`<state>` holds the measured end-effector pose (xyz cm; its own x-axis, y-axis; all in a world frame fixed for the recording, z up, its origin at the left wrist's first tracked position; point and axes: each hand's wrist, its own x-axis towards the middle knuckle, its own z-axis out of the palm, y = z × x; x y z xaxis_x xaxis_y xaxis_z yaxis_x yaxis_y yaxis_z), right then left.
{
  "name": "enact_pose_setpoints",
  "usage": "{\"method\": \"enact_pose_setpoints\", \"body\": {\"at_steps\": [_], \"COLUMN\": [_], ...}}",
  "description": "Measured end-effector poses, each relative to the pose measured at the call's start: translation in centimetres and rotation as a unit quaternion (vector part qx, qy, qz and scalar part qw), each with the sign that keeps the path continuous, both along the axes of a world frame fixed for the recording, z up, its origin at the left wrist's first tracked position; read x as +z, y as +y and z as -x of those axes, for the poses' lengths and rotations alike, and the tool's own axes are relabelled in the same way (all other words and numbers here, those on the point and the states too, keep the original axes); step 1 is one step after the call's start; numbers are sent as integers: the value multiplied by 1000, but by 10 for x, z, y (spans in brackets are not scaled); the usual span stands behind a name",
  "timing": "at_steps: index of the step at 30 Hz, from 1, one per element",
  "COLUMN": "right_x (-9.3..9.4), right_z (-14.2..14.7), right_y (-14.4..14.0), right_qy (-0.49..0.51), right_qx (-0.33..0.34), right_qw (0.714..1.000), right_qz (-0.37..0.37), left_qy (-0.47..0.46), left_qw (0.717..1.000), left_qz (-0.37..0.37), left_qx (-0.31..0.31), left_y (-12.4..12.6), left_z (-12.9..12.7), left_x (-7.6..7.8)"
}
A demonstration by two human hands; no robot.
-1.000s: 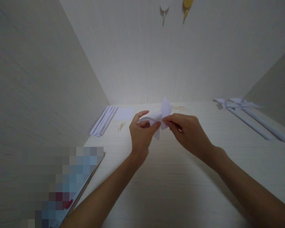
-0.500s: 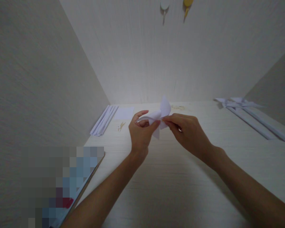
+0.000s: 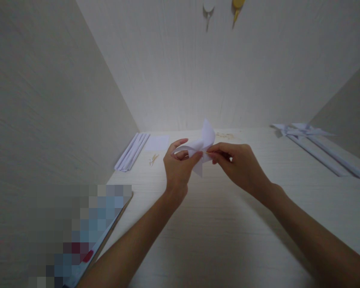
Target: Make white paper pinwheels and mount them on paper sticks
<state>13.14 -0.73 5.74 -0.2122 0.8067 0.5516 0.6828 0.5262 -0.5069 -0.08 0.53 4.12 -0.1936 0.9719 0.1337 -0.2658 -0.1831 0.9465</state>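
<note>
A white paper pinwheel (image 3: 208,134) with curled blades is held above the pale table. My left hand (image 3: 180,168) is closed on it, thumb pressed near its centre and the other fingers behind the paper. At the pinwheel's middle, my right hand (image 3: 235,160) pinches a short, thin, light-coloured stick (image 3: 209,152) between thumb and forefinger. The stick's tip meets the paper; how far it passes through cannot be seen.
At the left lie rolled paper sticks (image 3: 132,152), a white paper square (image 3: 157,143) and several small thin sticks (image 3: 153,160). Pinwheels on paper sticks (image 3: 315,148) rest at the right. Tan bits (image 3: 225,136) lie by the back wall. A blurred-out object (image 3: 108,224) edges the lower left.
My right fingertips have drawn slightly right from the pinwheel's centre, and the thin stick between them now shows. The pinwheel and my left hand have barely moved.
</note>
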Motion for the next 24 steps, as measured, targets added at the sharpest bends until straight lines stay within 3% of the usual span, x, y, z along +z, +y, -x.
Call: {"method": "enact_pose_setpoints", "body": {"at_steps": [13, 24], "right_x": [0, 2], "right_z": [-2, 0], "right_y": [3, 1], "right_qy": [51, 67], "right_qx": [24, 32], "right_qw": [994, 992], "right_qz": [95, 99], "left_qy": [-1, -5], "left_qw": [1000, 1000], "left_qz": [0, 9], "left_qx": [-11, -10], "left_y": [0, 1], "left_z": [-1, 0], "left_x": [-1, -2]}}
